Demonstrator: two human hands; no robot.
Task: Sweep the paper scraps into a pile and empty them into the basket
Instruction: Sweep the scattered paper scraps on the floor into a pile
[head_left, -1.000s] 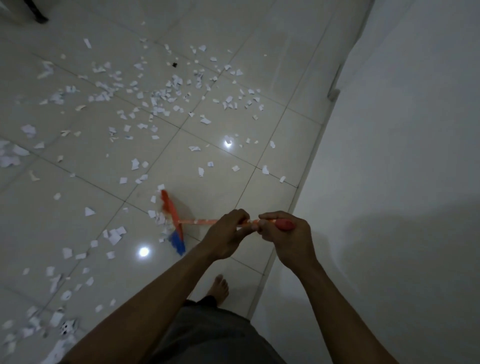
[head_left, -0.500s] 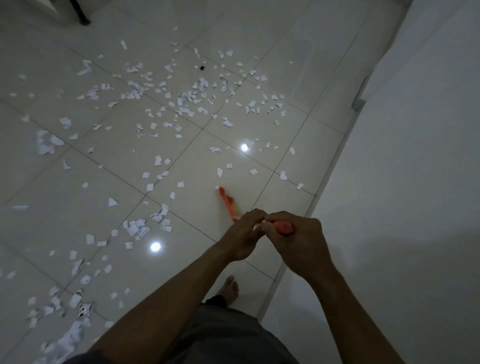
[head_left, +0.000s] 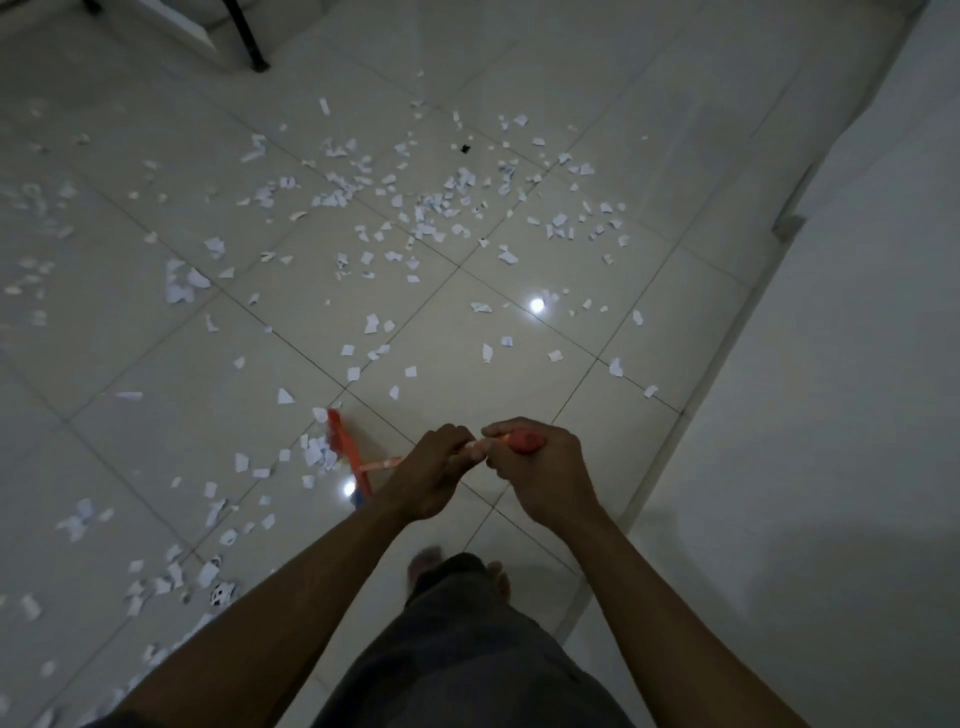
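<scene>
An orange broom stands on the tiled floor just left of my hands, its head edge-on with a blue tip at the near end. My left hand is closed round the broom's handle, and my right hand grips the red handle end right beside it. A small cluster of white paper scraps lies against the left side of the broom head. Many more paper scraps are strewn over the floor ahead and to the left. No basket is in view.
A white wall runs along the right, meeting the floor at a skirting edge. A dark furniture leg stands at the top left. My bare feet show below my hands. Two light reflections glint on the tiles.
The broom head has swung back to the left and nearer to me, pushing scraps with it. The view has tilted upward, showing more of the far floor and the furniture leg.
</scene>
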